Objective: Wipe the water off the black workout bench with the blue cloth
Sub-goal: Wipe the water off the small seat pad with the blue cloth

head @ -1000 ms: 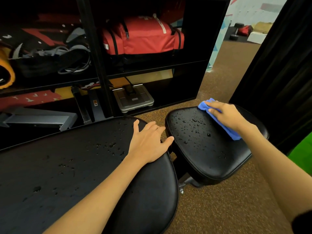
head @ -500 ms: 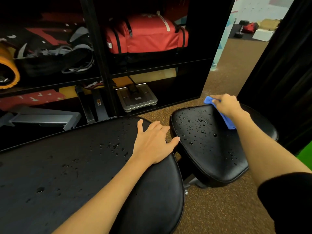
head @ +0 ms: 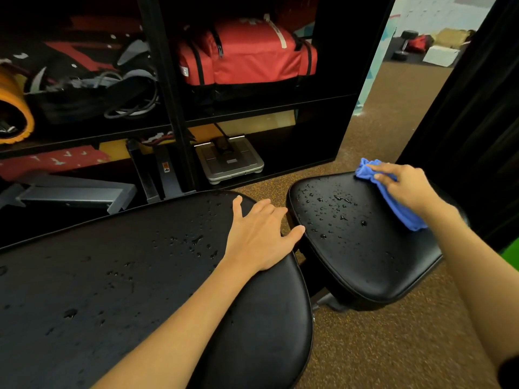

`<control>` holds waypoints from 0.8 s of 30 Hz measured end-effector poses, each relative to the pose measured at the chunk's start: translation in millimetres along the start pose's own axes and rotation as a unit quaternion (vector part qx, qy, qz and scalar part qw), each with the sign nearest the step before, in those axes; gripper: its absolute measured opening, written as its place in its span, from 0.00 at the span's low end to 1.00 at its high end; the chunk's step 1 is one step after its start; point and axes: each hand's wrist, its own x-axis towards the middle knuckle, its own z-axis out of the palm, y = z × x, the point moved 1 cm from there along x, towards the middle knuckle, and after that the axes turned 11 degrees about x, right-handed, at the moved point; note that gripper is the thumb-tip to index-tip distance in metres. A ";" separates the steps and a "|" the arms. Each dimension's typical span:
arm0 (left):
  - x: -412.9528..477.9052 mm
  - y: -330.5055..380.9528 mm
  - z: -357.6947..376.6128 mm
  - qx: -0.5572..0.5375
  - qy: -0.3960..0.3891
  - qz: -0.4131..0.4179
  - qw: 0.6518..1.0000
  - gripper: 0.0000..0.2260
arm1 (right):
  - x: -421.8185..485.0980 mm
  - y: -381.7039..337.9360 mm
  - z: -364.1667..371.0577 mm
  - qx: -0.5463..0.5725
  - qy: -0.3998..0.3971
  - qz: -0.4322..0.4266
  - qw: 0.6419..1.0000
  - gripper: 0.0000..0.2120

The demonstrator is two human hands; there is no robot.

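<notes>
The black workout bench has a long back pad (head: 112, 276) on the left and a separate seat pad (head: 351, 248) on the right. Water drops dot both pads. My left hand (head: 258, 237) rests flat with spread fingers on the back pad's right end. At the seat pad's far right edge, my right hand (head: 404, 186) holds the bunched blue cloth (head: 404, 217) down on the surface. Drops cover the seat's far left half, to the left of the cloth.
A black shelf unit stands behind the bench with a red bag (head: 247, 51), straps and a grey scale (head: 230, 161) on its shelves. Brown speckled floor (head: 379, 346) lies around the seat. A dark curtain (head: 477, 108) hangs at the right.
My right hand has shifted the cloth a little along the seat pad's far edge. My left hand has stayed on the back pad.
</notes>
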 end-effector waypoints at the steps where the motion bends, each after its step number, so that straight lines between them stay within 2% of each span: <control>1: 0.1 -0.4 0.2 0.001 0.002 -0.001 1.000 0.29 | 7.6 -1.1 5.2 0.000 0.019 0.025 1.000 0.16; 3: 0.3 -0.3 0.2 -0.001 0.004 -0.004 1.000 0.29 | 20.7 -7.5 16.9 -0.019 0.044 0.050 0.998 0.17; 5: 0.4 0.5 0.2 -0.001 0.002 -0.004 1.000 0.29 | 28.0 -16.6 27.2 -0.040 0.032 0.046 0.998 0.17; 9: 0.3 -1.0 -1.0 -0.003 0.001 -0.002 1.000 0.29 | 16.7 -31.8 36.6 -0.033 -0.020 -0.016 0.999 0.17; 13: -0.2 -0.2 -1.1 -0.006 0.001 0.002 1.000 0.29 | -29.6 -32.9 29.9 -0.002 -0.034 -0.085 0.996 0.18; 16: 0.9 -0.4 -0.8 -0.007 -0.001 0.004 1.000 0.29 | -57.5 -18.0 10.0 0.000 -0.045 -0.106 0.993 0.19; 19: 0.5 -0.7 0.5 -0.004 0.001 0.002 1.000 0.29 | -59.3 5.7 -7.4 0.004 -0.023 -0.074 0.997 0.19; 24: 0.0 -0.3 0.7 -0.005 0.003 -0.003 1.000 0.29 | -21.9 31.8 -9.3 -0.046 0.046 0.048 0.997 0.19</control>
